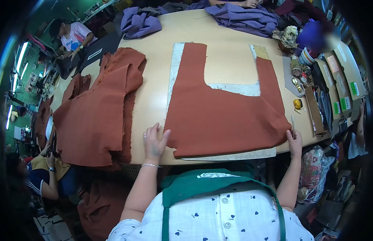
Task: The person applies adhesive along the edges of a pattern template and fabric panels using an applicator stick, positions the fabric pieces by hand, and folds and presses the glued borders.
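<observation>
A rust-coloured fabric piece point(226, 116) with a deep U-shaped cut-out lies on the table before me. Beneath it a pale pattern board point(234, 89) shows along the left side, in the cut-out and at the near edge. My right hand point(294, 143) pinches the fabric's near right corner between thumb and fingers. A thin pale strip stands out just beyond those fingertips. Beside the near left edge of the fabric, my left hand point(154, 141) rests on the table with fingers apart and nothing in them. Left of it lies a stack of rust-coloured cut fabric point(94, 116) with frayed edges.
Purple fabric bundles point(242, 18) lie along the far edge. On the right are a cardboard box point(315, 110), a yellow item point(297, 104), a striped cup point(307, 57) and file boxes point(343, 80). Other people point(74, 36) work at the left and far side.
</observation>
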### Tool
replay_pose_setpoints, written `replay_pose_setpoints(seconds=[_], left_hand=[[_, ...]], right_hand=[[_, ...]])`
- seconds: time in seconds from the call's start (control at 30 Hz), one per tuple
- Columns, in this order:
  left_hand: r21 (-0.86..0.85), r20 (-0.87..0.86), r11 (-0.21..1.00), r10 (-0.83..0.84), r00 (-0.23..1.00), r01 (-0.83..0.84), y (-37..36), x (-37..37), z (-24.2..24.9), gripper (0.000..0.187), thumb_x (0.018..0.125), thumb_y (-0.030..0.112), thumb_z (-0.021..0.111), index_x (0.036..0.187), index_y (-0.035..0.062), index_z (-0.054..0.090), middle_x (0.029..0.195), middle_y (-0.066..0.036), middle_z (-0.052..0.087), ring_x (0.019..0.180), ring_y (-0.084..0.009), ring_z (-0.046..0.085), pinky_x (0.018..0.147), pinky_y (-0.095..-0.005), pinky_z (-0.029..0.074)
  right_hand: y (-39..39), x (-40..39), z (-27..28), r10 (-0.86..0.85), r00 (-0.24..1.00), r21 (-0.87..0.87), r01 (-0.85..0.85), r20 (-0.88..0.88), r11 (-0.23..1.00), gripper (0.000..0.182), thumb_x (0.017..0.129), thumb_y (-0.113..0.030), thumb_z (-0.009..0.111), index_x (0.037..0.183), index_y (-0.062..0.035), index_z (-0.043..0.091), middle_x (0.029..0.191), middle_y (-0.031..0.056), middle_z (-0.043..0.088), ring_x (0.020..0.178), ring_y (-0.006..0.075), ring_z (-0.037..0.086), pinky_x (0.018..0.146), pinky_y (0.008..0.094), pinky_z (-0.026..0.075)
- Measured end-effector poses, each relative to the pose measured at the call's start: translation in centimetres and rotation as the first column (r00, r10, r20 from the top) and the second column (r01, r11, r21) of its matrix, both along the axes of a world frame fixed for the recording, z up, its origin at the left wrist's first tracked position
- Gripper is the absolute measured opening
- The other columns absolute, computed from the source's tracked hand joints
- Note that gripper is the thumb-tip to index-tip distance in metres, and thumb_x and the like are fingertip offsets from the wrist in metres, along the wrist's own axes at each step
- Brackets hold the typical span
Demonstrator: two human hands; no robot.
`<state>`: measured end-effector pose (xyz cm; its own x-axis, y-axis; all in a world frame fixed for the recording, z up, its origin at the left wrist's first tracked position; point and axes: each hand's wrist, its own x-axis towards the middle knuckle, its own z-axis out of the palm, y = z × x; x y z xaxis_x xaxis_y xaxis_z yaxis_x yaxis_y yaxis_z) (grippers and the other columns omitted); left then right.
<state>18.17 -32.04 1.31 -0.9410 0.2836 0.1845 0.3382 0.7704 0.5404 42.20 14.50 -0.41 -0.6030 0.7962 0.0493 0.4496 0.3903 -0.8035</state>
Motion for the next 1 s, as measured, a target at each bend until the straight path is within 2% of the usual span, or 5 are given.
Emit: replay_pose_setpoints(seconds=[0.33,0.43,0.53,0.67,1.0], left_hand=[[-0.160,0.205,0.984,-0.046,0.978,0.080,1.4,-3.2,1.6,0.028,0.076,0.023,0.063,0.077,-0.0030,0.054,0.075,-0.021,0.058,0.070,-0.0331,0.057,0.066,-0.0364,0.046],[0.266,0.278,0.963,-0.105,0.955,0.028,1.0,-4.0,0.7,0.027,0.079,0.025,0.061,0.081,-0.0013,0.055,0.077,-0.015,0.061,0.069,-0.0259,0.058,0.065,-0.0341,0.046],[0.776,0.623,0.410,-0.377,0.686,-0.479,1.5,-3.8,1.8,0.026,0.082,0.024,0.059,0.093,0.0012,0.055,0.087,-0.008,0.061,0.073,-0.0176,0.058,0.067,-0.0305,0.046],[0.484,0.793,0.854,-0.338,0.507,-0.188,1.3,-2.8,2.5,0.037,0.082,0.023,0.058,0.111,0.0027,0.049,0.100,-0.005,0.057,0.090,-0.0151,0.055,0.082,-0.0272,0.044],[0.857,0.511,0.356,-0.675,0.532,-0.372,9.1,-17.4,11.5,0.011,0.084,0.011,0.048,0.090,0.0048,0.054,0.088,-0.007,0.059,0.084,-0.0203,0.058,0.077,-0.0330,0.049]], right_hand=[[-2.4,-1.5,1.1,0.148,0.982,-0.041,-0.153,-0.120,0.987,0.020,0.074,-0.009,0.065,0.089,-0.0011,0.056,0.092,0.0021,0.050,0.077,0.0094,0.047,0.069,0.0216,0.038],[-3.8,-2.2,2.1,0.018,0.919,-0.462,-0.215,-0.394,0.861,0.025,0.079,-0.014,0.062,0.098,-0.0029,0.052,0.097,0.0017,0.052,0.081,0.0083,0.049,0.069,0.0204,0.039],[-6.0,-2.8,2.6,-0.041,0.893,-0.551,-0.239,-0.447,0.800,0.044,0.079,-0.017,0.062,0.115,-0.0036,0.042,0.103,0.0021,0.054,0.084,0.0083,0.052,0.068,0.0207,0.041],[-7.3,-2.9,2.6,0.170,0.943,-0.514,-0.302,-0.287,0.803,0.033,0.074,-0.006,0.063,0.106,-0.0016,0.054,0.093,0.0007,0.060,0.080,0.0080,0.054,0.071,0.0216,0.041],[-0.4,-18.3,13.2,0.253,0.781,-0.424,-0.544,-0.571,0.724,0.031,0.085,-0.015,0.053,0.113,-0.0025,0.048,0.102,0.0052,0.057,0.085,0.0123,0.056,0.074,0.0270,0.046]])
